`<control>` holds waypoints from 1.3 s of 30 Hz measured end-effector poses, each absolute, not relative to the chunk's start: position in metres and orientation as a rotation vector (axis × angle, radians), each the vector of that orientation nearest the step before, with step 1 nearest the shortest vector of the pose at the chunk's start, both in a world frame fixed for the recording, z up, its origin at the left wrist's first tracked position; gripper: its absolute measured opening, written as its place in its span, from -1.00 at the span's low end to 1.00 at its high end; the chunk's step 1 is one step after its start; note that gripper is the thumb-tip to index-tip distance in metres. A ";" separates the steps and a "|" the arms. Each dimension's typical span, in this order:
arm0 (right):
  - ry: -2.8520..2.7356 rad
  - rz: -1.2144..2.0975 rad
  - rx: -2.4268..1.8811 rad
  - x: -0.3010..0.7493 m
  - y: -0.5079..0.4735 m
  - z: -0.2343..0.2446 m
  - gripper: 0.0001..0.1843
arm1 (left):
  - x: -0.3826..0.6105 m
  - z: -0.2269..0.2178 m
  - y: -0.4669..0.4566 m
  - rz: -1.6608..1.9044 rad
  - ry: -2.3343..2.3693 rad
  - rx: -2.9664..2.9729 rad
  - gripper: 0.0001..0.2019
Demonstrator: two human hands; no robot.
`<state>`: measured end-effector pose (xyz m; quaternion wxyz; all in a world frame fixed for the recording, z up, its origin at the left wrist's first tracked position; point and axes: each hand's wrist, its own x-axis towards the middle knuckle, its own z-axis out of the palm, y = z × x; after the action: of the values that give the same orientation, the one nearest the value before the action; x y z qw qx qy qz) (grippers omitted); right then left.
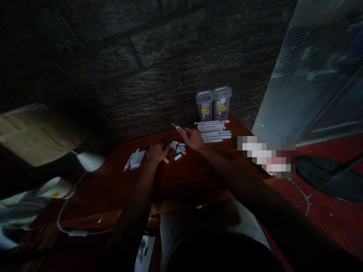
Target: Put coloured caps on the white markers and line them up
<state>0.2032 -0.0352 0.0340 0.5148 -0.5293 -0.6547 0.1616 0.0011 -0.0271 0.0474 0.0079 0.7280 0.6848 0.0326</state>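
Note:
My right hand [195, 139] grips a white marker [180, 129], its narrow uncapped tip pointing up and to the left. Resting on the wooden table, my left hand [156, 153] has its thumb apart from the fingers and nothing visible in it. Just right of that hand lies a small pile of loose marker caps [178, 146]. A yellow-ended cap [166, 160] sits close below its thumb. Several uncapped-looking white markers [136, 158] lie bunched left of my left hand. Beyond my right hand, several capped markers [214, 130] lie side by side.
Two clear plastic cases [214, 102] stand at the back against the dark stone wall [136, 83]. To the left are a white lamp-like cone [91, 160], a paper cup [55, 187] and a cable [61, 215]. A blurred-out object [266, 156] is at the table's right edge.

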 end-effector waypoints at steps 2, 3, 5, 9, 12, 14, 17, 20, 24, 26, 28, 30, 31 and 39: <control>-1.596 0.377 -1.273 0.202 -0.036 0.034 -0.42 | 0.005 0.045 -0.028 0.145 2.151 2.280 -0.43; -1.606 0.379 -1.278 0.202 -0.037 0.035 -0.43 | 0.007 0.044 -0.029 0.181 2.160 2.279 -0.43; -1.607 0.393 -1.289 0.202 -0.038 0.036 -0.45 | 0.009 0.044 -0.030 0.321 2.187 2.276 -0.40; -1.605 0.417 -1.272 0.203 -0.039 0.039 -0.49 | 0.001 0.045 -0.029 0.592 1.943 2.314 -0.43; -1.619 0.415 -1.264 0.204 -0.041 0.040 -0.49 | -0.012 0.046 -0.027 0.477 1.547 2.212 -0.54; -1.624 0.410 -1.269 0.204 -0.041 0.041 -0.49 | -0.020 0.045 -0.026 0.474 1.336 2.084 -0.61; -1.626 0.405 -1.287 0.204 -0.042 0.041 -0.49 | -0.027 0.046 -0.026 0.500 1.133 1.904 -0.59; -1.636 0.403 -1.300 0.203 -0.041 0.040 -0.49 | -0.029 0.045 -0.026 0.493 1.130 1.840 -0.50; -1.661 0.398 -1.314 0.202 -0.038 0.037 -0.49 | -0.030 0.036 -0.019 0.538 1.138 1.855 -0.57; -1.663 0.398 -1.301 0.202 -0.037 0.035 -0.53 | -0.032 0.030 -0.012 0.627 1.131 1.851 -0.60; -1.669 0.396 -1.284 0.202 -0.036 0.034 -0.57 | -0.034 0.024 -0.006 0.761 1.148 1.860 -0.63; -1.695 0.398 -1.287 0.202 -0.036 0.034 -0.58 | -0.036 0.019 0.001 0.889 1.206 1.873 -0.64; -1.716 0.403 -1.296 0.201 -0.036 0.034 -0.58 | -0.036 0.017 0.003 0.947 1.244 1.863 -0.64; -1.887 0.471 -1.305 0.196 -0.039 0.032 -0.57 | -0.020 0.009 0.009 1.290 1.178 1.585 -0.54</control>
<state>0.1960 -0.0393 0.0316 0.3893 -0.5133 -0.7421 0.1851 -0.0205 0.0090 0.0094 0.3814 0.6212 0.4615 0.5056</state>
